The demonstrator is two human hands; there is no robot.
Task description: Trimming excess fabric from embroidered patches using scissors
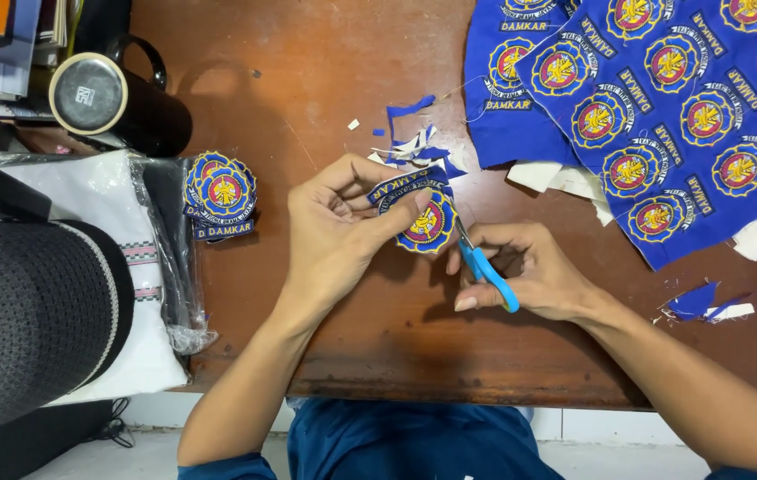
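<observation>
Forearms reaching in from bottom edge over brown bench (325,107). Left hand (334,236) pinching round embroidered patch (427,222) between thumb and fingers, grip closed on its left rim, patch lifted just above bench. Right hand (529,271) gripping blue-handled scissors (483,265), blades meeting patch lower right edge. Judging step: trimming border. Next likely needing patch turning into blades. Blue offcuts (414,142) lying just beyond; uncut patch sheet (663,107) lying far right; finished patch pile (219,191) lying left

The left hand (334,227) pinches a round embroidered patch (426,222) while the right hand (529,271) works blue-handled scissors (485,267) at its edge.
</observation>
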